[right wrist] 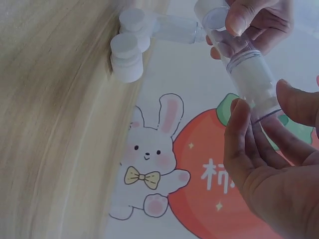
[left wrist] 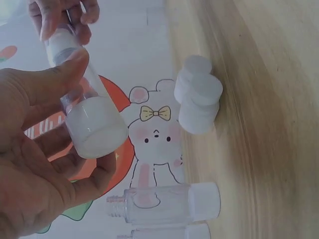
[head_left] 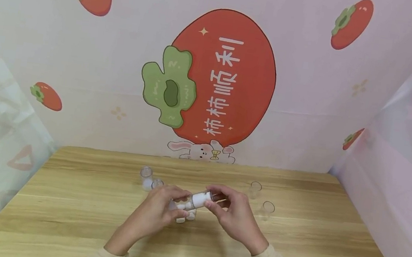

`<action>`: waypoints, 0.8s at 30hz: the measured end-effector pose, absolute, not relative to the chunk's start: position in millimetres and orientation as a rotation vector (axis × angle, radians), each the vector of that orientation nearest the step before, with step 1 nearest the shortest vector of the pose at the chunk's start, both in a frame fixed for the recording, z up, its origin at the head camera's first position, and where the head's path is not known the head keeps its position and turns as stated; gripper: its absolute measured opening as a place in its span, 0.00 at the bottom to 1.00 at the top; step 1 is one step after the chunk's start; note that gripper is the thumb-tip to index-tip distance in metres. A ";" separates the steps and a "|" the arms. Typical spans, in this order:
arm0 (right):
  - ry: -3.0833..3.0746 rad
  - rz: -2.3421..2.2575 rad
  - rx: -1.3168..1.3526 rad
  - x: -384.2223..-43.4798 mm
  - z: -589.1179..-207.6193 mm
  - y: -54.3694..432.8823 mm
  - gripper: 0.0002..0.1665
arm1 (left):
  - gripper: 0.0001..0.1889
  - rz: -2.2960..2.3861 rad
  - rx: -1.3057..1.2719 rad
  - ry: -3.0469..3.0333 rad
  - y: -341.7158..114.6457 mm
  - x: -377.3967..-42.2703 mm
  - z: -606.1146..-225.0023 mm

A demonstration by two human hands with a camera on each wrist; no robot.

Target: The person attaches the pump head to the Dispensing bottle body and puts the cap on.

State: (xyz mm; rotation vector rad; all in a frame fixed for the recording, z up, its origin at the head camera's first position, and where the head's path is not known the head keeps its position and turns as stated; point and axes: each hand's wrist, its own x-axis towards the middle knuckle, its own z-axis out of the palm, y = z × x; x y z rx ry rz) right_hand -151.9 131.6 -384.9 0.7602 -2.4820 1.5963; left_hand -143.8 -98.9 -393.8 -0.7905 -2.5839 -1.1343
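Observation:
Between my two hands a clear plastic bottle [left wrist: 94, 124] with a white base is held tilted over the table. My left hand [head_left: 158, 207] grips the clear body near its white base. At the other end, a white fitting [right wrist: 252, 79] fills the bottle's upper part. My right hand [head_left: 235, 215] pinches that end between thumb and fingers. Below the hands, several small white caps [left wrist: 199, 99] stand on the table, partly hidden in the head view.
Two clear bottles [head_left: 146, 173] with white bases and threaded necks stand at the back left, beyond my left hand. To the right stand two clear round covers [head_left: 268, 208] with dark rims. The wooden table [head_left: 75, 198] meets a printed cloth backdrop [head_left: 291, 135].

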 end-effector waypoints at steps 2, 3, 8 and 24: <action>-2.486 1.597 0.766 -153.7 -385.5 133.1 0.19 | 0.18 -1.173 -0.743 -2.585 -96.3 -144.1 -395.1; -2.489 1.605 0.768 -154.4 -385.1 134.1 0.21 | 0.18 -1.196 -0.716 -2.589 -95.2 -144.2 -395.6; -2.493 1.646 0.753 -156.0 -379.2 140.2 0.31 | 0.18 -1.274 -0.615 -2.613 -92.7 -144.8 -394.9; -2.493 1.649 0.631 -157.3 -387.8 153.0 0.27 | 0.17 -1.420 -0.451 -2.593 -88.8 -168.2 -387.7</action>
